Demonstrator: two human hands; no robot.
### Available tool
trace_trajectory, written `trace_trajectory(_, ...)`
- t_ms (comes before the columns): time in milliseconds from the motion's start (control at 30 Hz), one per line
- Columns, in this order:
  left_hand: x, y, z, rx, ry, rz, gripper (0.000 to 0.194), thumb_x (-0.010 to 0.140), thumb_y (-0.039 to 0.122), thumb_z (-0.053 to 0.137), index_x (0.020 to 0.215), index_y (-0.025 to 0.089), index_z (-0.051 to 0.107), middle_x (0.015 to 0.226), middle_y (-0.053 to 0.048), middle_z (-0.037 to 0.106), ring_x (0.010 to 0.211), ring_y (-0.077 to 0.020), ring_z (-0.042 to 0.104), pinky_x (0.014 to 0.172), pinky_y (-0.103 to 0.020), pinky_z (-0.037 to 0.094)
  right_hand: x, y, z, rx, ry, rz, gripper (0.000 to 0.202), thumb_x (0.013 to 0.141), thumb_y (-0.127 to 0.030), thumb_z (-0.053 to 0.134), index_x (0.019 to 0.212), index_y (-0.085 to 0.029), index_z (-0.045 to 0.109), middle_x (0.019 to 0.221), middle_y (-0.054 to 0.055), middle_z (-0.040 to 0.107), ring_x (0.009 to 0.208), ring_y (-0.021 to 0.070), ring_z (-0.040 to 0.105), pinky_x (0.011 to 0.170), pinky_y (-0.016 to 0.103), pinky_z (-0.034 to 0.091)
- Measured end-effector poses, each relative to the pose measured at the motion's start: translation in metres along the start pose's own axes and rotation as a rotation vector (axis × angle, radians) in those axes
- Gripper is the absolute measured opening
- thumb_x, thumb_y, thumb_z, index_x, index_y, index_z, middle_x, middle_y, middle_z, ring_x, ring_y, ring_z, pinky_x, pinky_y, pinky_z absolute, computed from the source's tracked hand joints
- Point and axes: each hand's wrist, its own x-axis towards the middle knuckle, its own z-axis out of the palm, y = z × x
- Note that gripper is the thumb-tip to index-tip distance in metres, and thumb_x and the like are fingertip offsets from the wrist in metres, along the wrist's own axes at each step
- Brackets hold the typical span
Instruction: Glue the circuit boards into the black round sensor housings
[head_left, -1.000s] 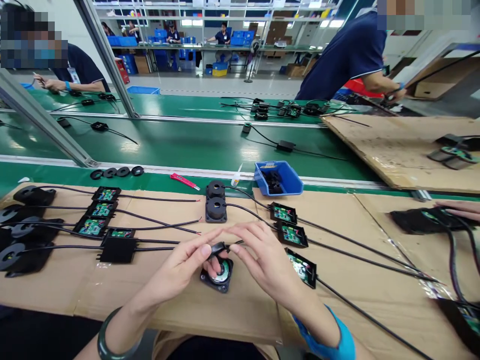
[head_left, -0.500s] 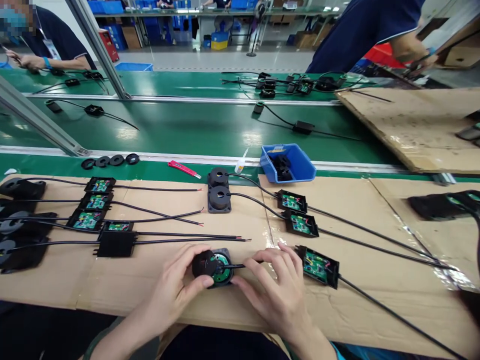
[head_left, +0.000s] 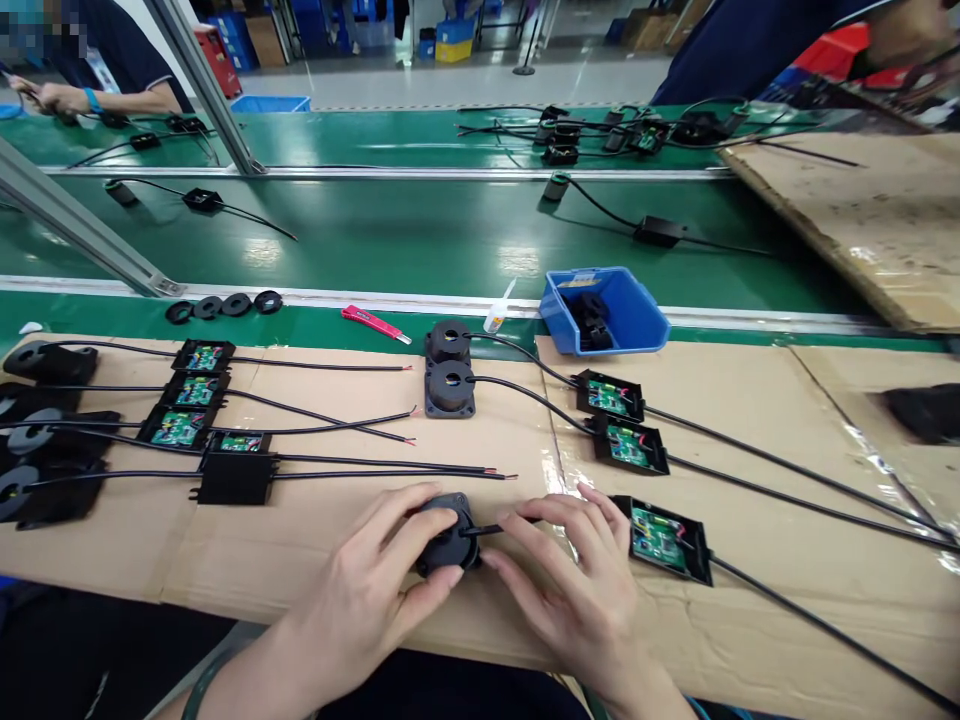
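Near the front edge of the cardboard, my left hand [head_left: 397, 570] is closed around a round black housing [head_left: 448, 545] on a square base, its fingers pressing on the black cover. No green board shows in the housing now. My right hand [head_left: 574, 570] pinches the black cable [head_left: 487, 530] where it leaves the housing's right side. That cable runs under my right fingers toward an open black box with a green circuit board [head_left: 667, 540]. Behind stand two similar housings [head_left: 450, 385], joined by cables to two more open boxes [head_left: 630, 443].
Boxed boards [head_left: 180, 425] with cables and housings lie at left. A blue bin [head_left: 604, 310] of black parts, a small white bottle [head_left: 497, 312], a red cutter [head_left: 375, 323] and black rings [head_left: 236, 305] line the back. Beyond runs a green conveyor [head_left: 405, 225]; co-workers sit across.
My left hand has brought the black cover over the housing, hiding the green board that showed before. My right hand stays at the cable. The whole view has shifted slightly.
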Motion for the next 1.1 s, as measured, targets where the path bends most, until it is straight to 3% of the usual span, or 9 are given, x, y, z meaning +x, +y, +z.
trace_trajectory(200, 0.0033, 0.0024, -0.0008, -0.004, 0.018, 0.08, 0.017, 0.095, 0.014, 0.06, 0.111, 0.016, 0.065, 0.121, -0.012, 0.065, 0.112, -0.0213, 0.062, 0.098, -0.033, 0.056, -0.0014, -0.0007, 0.0015, 0.015, 0.031, 0.0, 0.013, 0.087, -0.014, 0.07, 0.098, -0.02, 0.068, 0.088, 0.007, 0.067, 0.085, 0.0214, 0.063, 0.095, 0.053, 0.039)
trace_trajectory(467, 0.0075, 0.0032, 0.003, 0.041, 0.095, 0.101, 0.014, 0.095, 0.018, 0.062, 0.105, 0.014, 0.071, 0.116, -0.015, 0.067, 0.103, -0.0218, 0.066, 0.084, -0.032, 0.063, -0.0017, -0.0003, 0.0021, 0.022, 0.029, -0.002, 0.017, 0.086, -0.009, 0.068, 0.1, -0.019, 0.07, 0.09, 0.008, 0.067, 0.086, 0.0221, 0.061, 0.092, 0.054, 0.039)
trace_trajectory(900, 0.0059, 0.0067, 0.0059, 0.11, 0.128, 0.142, 0.014, 0.091, 0.012, 0.066, 0.104, 0.012, 0.071, 0.113, -0.015, 0.065, 0.105, -0.0207, 0.06, 0.084, -0.03, 0.061, -0.0015, -0.001, 0.0006, 0.045, 0.01, 0.017, 0.018, 0.086, -0.009, 0.066, 0.101, -0.018, 0.069, 0.09, 0.008, 0.066, 0.085, 0.0224, 0.06, 0.091, 0.053, 0.04)
trace_trajectory(1033, 0.0075, 0.0081, 0.0047, 0.211, 0.129, 0.162, 0.016, 0.091, 0.01, 0.065, 0.105, 0.016, 0.07, 0.111, -0.013, 0.067, 0.103, -0.022, 0.061, 0.081, -0.033, 0.061, -0.0009, -0.0014, -0.0008, 0.05, 0.004, 0.025, 0.018, 0.086, -0.01, 0.066, 0.102, -0.019, 0.069, 0.09, 0.007, 0.065, 0.086, 0.0221, 0.06, 0.091, 0.052, 0.04)
trace_trajectory(1100, 0.0098, 0.009, 0.0044, 0.316, 0.099, 0.189, 0.011, 0.093, 0.018, 0.064, 0.103, 0.018, 0.07, 0.11, -0.012, 0.07, 0.102, -0.0239, 0.063, 0.08, -0.037, 0.061, -0.0007, -0.0013, -0.0014, 0.05, -0.004, 0.022, 0.019, 0.086, -0.009, 0.065, 0.102, -0.019, 0.068, 0.091, 0.008, 0.065, 0.087, 0.0223, 0.06, 0.091, 0.052, 0.04)
